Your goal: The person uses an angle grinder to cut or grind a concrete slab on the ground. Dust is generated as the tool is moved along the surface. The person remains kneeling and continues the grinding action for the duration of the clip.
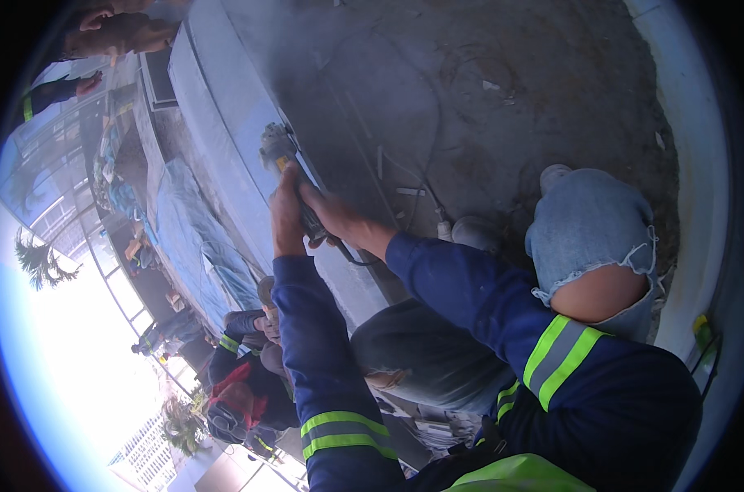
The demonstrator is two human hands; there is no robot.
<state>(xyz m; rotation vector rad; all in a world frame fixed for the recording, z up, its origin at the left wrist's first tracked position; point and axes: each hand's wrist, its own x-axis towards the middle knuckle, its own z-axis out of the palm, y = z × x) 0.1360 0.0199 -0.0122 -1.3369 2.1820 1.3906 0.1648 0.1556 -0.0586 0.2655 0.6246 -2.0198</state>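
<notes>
Grips a grinder [277, 148] in both hands at the right edge of a long pale ledge [241, 82], head pointing away from the body. Cannot tell contact between disc and ledge. Clamps the fingers of the left hand [286, 215] around the left of the casing, just behind the head; clamps the fingers of the right hand [335, 215] on the other side, close against the left hand. Trails a black cord [355, 261] from the rear of the grinder. Shows hazy dust beyond the tool, over ledge and grey floor [536, 90]. Bends a knee [589, 221] in torn jeans to the right, near a pale wall [700, 180]. Spreads out a blue tarp [195, 230] left of the ledge. Includes, at lower left, a co-worker with a red cloth [241, 398], and at upper left another person's dark sleeve [56, 94].
</notes>
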